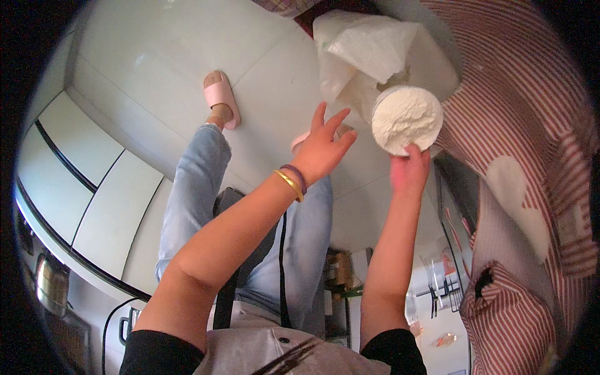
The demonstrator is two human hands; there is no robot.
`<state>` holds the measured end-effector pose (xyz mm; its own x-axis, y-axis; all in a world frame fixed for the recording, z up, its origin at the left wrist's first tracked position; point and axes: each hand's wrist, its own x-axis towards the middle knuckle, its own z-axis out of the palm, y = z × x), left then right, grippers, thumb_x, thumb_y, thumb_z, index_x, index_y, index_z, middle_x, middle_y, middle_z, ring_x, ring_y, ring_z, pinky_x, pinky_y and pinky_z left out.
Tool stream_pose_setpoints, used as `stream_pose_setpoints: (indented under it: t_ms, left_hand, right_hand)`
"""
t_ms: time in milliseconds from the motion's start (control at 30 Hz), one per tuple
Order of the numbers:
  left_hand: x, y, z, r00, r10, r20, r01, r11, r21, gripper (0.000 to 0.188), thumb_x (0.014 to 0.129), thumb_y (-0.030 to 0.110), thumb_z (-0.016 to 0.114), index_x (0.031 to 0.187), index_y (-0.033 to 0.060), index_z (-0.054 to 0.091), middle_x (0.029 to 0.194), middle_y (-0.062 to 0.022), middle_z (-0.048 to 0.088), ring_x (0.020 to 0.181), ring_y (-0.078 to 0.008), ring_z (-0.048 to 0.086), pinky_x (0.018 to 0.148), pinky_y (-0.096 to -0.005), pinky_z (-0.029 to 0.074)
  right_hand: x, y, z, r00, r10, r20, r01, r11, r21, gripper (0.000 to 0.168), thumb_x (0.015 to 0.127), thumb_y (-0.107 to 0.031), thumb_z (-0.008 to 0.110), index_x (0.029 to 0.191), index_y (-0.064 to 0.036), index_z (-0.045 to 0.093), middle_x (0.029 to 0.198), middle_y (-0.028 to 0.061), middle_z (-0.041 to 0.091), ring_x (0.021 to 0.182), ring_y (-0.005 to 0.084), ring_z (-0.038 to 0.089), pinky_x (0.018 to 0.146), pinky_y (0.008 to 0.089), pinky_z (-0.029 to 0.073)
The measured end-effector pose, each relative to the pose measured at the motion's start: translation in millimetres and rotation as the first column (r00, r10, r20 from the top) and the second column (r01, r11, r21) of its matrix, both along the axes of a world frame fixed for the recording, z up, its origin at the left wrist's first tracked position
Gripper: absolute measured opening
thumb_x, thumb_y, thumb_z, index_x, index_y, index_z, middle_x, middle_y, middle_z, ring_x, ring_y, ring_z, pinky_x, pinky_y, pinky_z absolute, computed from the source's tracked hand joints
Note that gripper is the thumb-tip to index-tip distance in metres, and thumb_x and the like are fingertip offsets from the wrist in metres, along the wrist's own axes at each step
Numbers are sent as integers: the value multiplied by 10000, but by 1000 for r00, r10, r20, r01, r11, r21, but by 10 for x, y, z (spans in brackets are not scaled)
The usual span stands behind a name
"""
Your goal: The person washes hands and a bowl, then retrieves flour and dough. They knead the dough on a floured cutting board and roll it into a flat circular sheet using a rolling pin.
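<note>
My right hand [411,171] grips the near rim of a round bowl heaped with white flour-like powder [407,121], thumb over the edge. The bowl's sides are mostly hidden. My left hand [328,140] is in the air left of the bowl, fingers spread, with nothing in it; a yellow bangle and a dark band circle that wrist. Just beyond both hands stands a crumpled, translucent white plastic bag [365,47] with its mouth partly open. What lies inside it cannot be made out.
Red-and-white striped cloth [497,93] hangs along the right side. White cabinets [117,206] with a dark-edged counter curve along the left. Pale floor tiles [154,61] and my feet in pink slippers [219,93] show below. Shelves with boxes [340,272] appear near my right elbow.
</note>
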<state>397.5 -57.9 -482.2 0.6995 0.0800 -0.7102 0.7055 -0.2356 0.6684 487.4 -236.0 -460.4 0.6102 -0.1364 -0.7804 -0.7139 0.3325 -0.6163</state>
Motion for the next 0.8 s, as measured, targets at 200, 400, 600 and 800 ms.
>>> stream_pose_setpoints:
  t_ms: [200,400,600,800]
  left_hand:
    - [137,530,873,983,143,110,-84,901,-426,450,1034,329,470,1374,38,514,1406,-122,531,1254,-221,527,1057,-356,424]
    - [232,1245,1982,730,488,-478,-610,149,-778,416,1040,335,441,1337,66,553,1319,-45,594,1211,-158,539,1082,-325,393]
    - [282,2370,3092,728,545,-417,-456,-71,-887,479,1048,373,424,1402,60,504,1404,-52,551,1287,-152,504,1103,-331,383]
    - [498,3543,4105,678,663,-317,-405,-22,-914,438,1050,351,428,1365,64,530,1368,-44,571,1249,-149,529,1076,-318,404]
  right_hand:
    - [-132,501,1297,999,-6,-47,1,994,-107,671,803,88,456,1458,-15,354,1458,171,431,1345,337,446,1122,512,396]
    - [-128,1361,2634,991,132,1,-132,991,0,702,762,77,468,1449,-40,383,1409,138,493,1297,307,497,1104,494,415]
    - [0,2488,3818,962,253,102,-267,948,171,720,727,31,524,1433,-48,405,1370,126,534,1255,307,543,1059,469,472]
    - [377,3645,4698,921,344,182,-388,847,363,629,774,-52,569,1392,-50,452,1318,116,584,1183,288,607,954,469,555]
